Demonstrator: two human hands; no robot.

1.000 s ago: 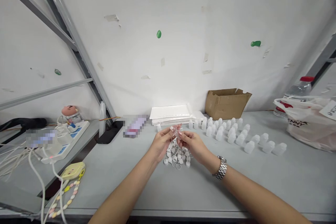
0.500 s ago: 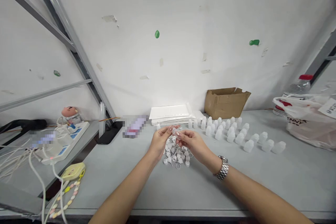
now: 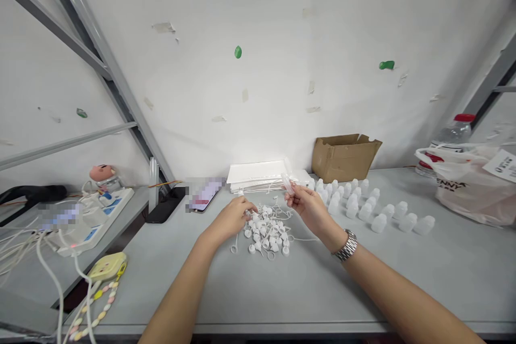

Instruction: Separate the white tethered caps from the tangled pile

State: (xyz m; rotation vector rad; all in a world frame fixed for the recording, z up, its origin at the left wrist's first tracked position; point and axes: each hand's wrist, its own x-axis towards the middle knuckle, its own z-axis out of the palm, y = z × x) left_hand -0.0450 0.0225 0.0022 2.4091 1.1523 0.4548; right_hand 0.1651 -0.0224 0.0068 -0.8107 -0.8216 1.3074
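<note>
My right hand (image 3: pixel 305 203) is raised beside the pile, its fingertips pinching a small translucent plastic bottle (image 3: pixel 287 183) that stands out tilted above them. On the table between my hands lies a pile of white caps (image 3: pixel 269 230), several with ring-shaped loops on thin straps. My left hand (image 3: pixel 234 215) reaches to the left edge of that pile, palm down, with thumb and index finger apart near the caps; nothing is visibly held in it. Rows of similar translucent bottles (image 3: pixel 366 210) stand on the table to the right of my right hand.
A cardboard box (image 3: pixel 344 158) and a stack of white flat packs (image 3: pixel 258 173) stand against the wall. A phone (image 3: pixel 206 194) lies at the back left. A plastic bag (image 3: pixel 475 188) is at the far right. Cables and a power strip (image 3: pixel 100 220) occupy the left.
My hands were together above the pile, fingers on a small translucent piece. They have parted: the left went down and left to the caps, the right moved right and up with the bottle.
</note>
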